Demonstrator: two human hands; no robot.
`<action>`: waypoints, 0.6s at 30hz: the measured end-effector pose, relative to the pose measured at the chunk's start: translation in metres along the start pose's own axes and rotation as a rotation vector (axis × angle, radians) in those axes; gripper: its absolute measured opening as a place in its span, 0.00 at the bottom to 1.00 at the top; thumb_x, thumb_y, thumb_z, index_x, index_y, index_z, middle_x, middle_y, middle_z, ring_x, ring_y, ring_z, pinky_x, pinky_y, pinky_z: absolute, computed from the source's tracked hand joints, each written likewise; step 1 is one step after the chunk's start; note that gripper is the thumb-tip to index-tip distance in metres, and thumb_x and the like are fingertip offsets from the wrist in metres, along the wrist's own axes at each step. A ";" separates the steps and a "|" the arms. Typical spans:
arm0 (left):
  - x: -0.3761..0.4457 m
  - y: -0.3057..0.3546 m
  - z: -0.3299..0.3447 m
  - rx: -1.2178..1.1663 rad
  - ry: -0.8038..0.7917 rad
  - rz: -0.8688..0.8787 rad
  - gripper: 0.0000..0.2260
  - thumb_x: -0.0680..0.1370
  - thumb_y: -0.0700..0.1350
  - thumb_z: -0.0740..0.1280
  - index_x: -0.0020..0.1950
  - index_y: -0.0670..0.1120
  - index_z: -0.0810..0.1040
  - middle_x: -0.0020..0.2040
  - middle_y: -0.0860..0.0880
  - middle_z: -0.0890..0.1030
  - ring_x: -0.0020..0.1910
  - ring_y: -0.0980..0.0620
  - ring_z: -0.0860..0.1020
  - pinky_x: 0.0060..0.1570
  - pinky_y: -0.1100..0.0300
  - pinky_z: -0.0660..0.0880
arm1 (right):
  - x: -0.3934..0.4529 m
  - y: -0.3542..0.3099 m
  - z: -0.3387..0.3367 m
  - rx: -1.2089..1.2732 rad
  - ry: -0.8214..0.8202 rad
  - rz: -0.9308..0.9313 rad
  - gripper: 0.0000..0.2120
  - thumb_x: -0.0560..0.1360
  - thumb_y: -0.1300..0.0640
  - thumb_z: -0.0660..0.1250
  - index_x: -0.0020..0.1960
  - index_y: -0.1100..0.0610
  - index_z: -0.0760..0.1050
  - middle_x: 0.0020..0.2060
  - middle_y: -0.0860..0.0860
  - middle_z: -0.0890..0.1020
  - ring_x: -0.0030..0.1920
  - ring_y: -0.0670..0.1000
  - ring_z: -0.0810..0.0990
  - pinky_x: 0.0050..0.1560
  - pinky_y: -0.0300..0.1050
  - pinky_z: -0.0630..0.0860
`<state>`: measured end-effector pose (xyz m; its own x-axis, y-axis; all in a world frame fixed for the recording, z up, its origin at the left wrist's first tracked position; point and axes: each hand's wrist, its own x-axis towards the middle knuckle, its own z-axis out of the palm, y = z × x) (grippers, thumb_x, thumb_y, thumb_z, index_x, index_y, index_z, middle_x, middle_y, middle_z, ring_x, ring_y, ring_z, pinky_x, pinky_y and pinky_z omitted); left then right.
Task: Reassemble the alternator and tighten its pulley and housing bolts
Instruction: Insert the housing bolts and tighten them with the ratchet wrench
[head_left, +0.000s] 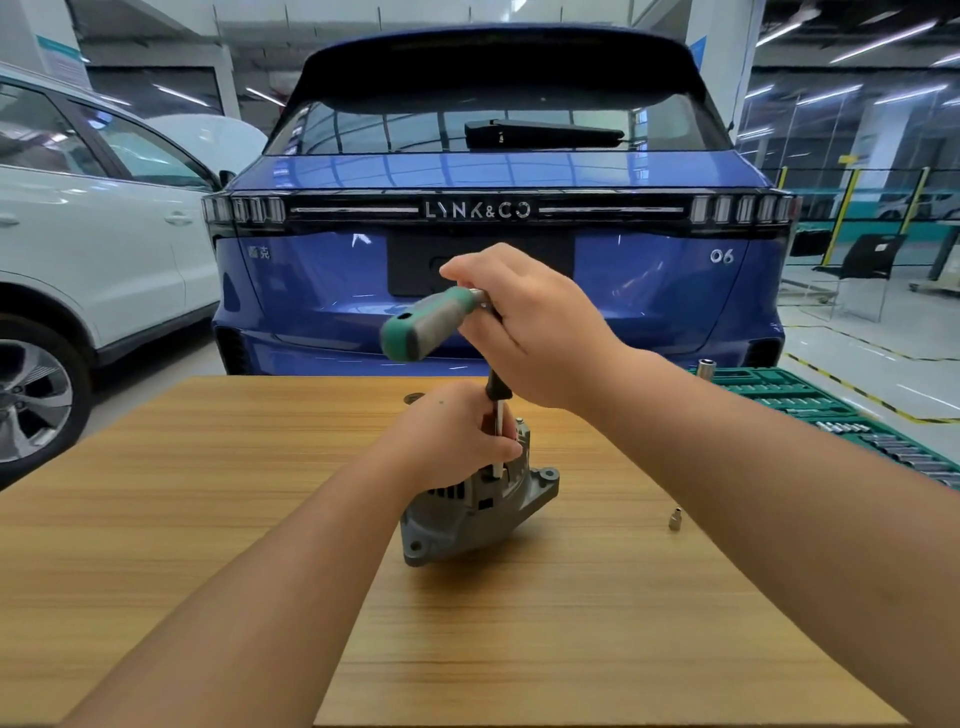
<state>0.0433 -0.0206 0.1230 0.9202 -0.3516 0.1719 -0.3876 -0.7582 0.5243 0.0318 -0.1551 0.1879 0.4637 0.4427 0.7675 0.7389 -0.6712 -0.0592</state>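
A grey alternator (467, 512) lies tilted on the wooden table (260, 519). My left hand (452, 441) grips its upper end, fingers curled round the thin steel shaft of a ratchet extension (497, 441) that stands upright on the housing. My right hand (530, 332) grips the head of a ratchet wrench above it; the green and grey handle (426, 325) sticks out to the left. The bolt under the shaft's tip is hidden by my fingers.
A small loose socket (675, 518) stands on the table to the right of the alternator. A green socket set tray (831, 415) sits at the right edge. Behind my left hand peeks a round part (413, 399). A blue car (498, 234) is parked beyond the table.
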 end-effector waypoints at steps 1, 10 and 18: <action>0.000 0.000 0.000 0.000 0.000 0.002 0.06 0.78 0.50 0.73 0.42 0.55 0.79 0.40 0.55 0.83 0.40 0.58 0.80 0.38 0.63 0.72 | 0.000 0.003 -0.004 -0.005 -0.069 -0.017 0.27 0.81 0.44 0.54 0.70 0.61 0.73 0.59 0.56 0.79 0.56 0.56 0.78 0.53 0.52 0.74; 0.004 0.000 0.000 0.028 -0.009 0.001 0.04 0.79 0.51 0.73 0.46 0.56 0.79 0.43 0.56 0.82 0.43 0.58 0.80 0.41 0.62 0.73 | 0.000 0.033 -0.029 -0.008 -0.329 0.061 0.28 0.84 0.42 0.46 0.82 0.51 0.54 0.75 0.49 0.67 0.71 0.50 0.69 0.66 0.45 0.67; 0.002 0.000 -0.001 -0.001 -0.023 0.013 0.04 0.79 0.49 0.72 0.45 0.55 0.80 0.45 0.55 0.83 0.45 0.56 0.81 0.45 0.59 0.76 | 0.018 0.017 -0.035 -0.115 -0.308 0.020 0.13 0.85 0.47 0.55 0.48 0.45 0.76 0.38 0.47 0.76 0.40 0.49 0.73 0.41 0.49 0.70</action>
<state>0.0448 -0.0208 0.1246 0.9135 -0.3743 0.1594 -0.3997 -0.7530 0.5227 0.0354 -0.1793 0.2233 0.6169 0.5755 0.5369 0.6758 -0.7370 0.0136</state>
